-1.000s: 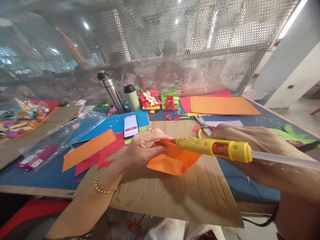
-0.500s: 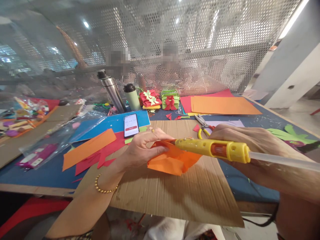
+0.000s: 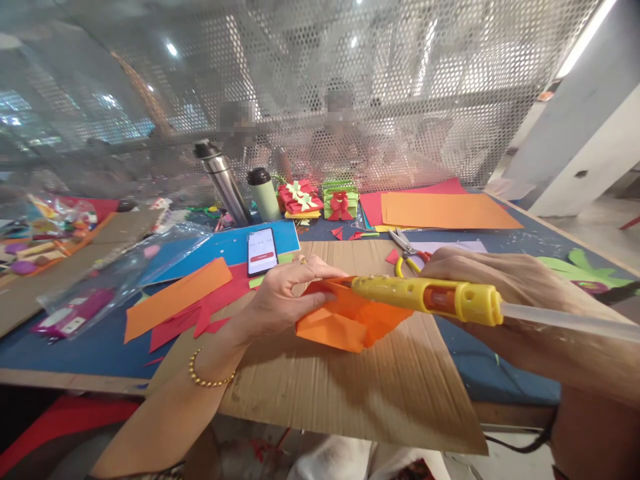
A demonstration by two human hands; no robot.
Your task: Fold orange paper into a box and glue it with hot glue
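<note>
My left hand [image 3: 295, 293] pinches the left side of a folded piece of orange paper [image 3: 335, 330], thumb in front and fingers behind. My right hand [image 3: 505, 300] is closed around a yellow glue gun [image 3: 430, 297], which lies level and points left. A clear glue stick [image 3: 565, 321] sticks out of its rear end. The gun's nozzle is at the upper edge of the orange paper, close to my left fingertips; whether it touches cannot be seen. Under the paper lies a sheet of brown cardboard [image 3: 360, 400]. The grip and trigger are hidden behind the gun and hand.
Scissors [image 3: 407, 250] lie just beyond my right hand. A phone [image 3: 262, 252], orange strip [image 3: 177, 300] and red paper scraps are at the left. Behind stand a steel bottle [image 3: 223, 183], a green bottle [image 3: 265, 195] and small paper boxes [image 3: 341, 200]. Orange sheets [image 3: 450, 211] lie back right.
Both hands keep nearly the same place. The glue gun has shifted very slightly to the right, and the orange paper's right side spreads a little farther right.
</note>
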